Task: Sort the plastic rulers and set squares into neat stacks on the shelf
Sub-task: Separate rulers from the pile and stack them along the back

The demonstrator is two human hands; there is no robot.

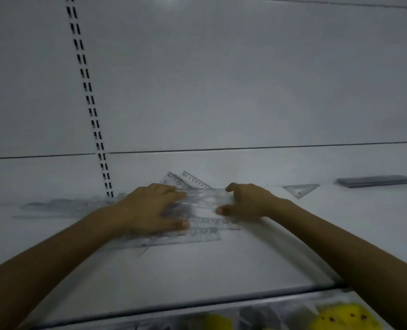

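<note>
A loose pile of clear plastic rulers [201,208] lies in the middle of the white shelf [197,270]. My left hand [150,208] rests on the pile's left end with fingers spread and thumb at the near edge. My right hand [245,201] clasps the pile's right end between curled fingers and thumb. Two clear set squares [185,181] poke up behind the pile against the back wall. More rulers [178,238] stick out at the near side of the pile.
A single clear set square [301,189] lies to the right, and a neat grey stack of rulers [373,181] sits at far right. Blurred clear pieces [62,207] lie at left. Yellow items [345,316] show on the shelf below.
</note>
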